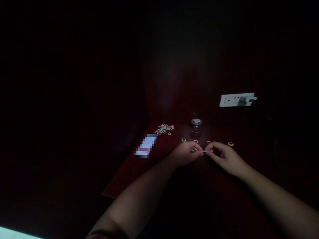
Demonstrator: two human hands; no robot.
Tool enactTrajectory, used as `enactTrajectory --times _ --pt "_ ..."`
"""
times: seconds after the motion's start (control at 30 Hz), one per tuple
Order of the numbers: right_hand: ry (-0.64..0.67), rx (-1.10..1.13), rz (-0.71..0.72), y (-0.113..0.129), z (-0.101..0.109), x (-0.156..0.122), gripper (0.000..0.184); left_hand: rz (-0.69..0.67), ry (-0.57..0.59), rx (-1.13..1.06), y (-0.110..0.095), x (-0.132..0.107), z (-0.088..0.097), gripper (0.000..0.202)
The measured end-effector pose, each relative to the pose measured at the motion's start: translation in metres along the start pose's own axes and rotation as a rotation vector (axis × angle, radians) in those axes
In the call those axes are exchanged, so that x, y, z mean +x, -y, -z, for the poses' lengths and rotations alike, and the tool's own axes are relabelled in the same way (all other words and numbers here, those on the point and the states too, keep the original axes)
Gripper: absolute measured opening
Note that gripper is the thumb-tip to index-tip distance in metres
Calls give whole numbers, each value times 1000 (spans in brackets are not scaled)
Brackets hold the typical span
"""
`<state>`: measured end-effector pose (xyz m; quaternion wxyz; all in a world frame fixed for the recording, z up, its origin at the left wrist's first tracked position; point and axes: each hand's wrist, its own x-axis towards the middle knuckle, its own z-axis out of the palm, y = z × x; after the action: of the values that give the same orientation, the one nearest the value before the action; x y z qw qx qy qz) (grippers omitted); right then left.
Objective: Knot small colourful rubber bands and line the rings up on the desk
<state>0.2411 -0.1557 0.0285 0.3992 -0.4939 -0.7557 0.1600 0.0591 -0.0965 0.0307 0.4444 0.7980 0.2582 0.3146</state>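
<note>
Between the fingertips of both hands is a small light-blue hair tie (205, 151). My left hand (187, 153) pinches its left end, and my right hand (223, 157) pinches its right end. Just beyond the hands, single hair ties lie spaced out in a row: a green hair tie (183, 139), a pink hair tie (195, 141), an orange hair tie (208, 142) and a yellow hair tie (231, 144). Farther back on the left is a loose pile of multicoloured hair ties (163, 128).
A clear lidded jar (196, 126) stands at the back of the dark red table (129, 172). A blurred, bright phone-like object (146, 146) lies near the left edge. On the wall behind, a white socket plate (231, 100) holds a plug (248, 99). Surroundings are very dark.
</note>
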Motion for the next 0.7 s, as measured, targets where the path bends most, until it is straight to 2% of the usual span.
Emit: enactTrajectory --times 0.4,0.7 --pt "25 -67 -22 2 4 1 15 -15 28 73 -6 -2 3 11" --pt "-23 -70 -36 4 9 0 17 -7 31 122 -10 -3 7 10"
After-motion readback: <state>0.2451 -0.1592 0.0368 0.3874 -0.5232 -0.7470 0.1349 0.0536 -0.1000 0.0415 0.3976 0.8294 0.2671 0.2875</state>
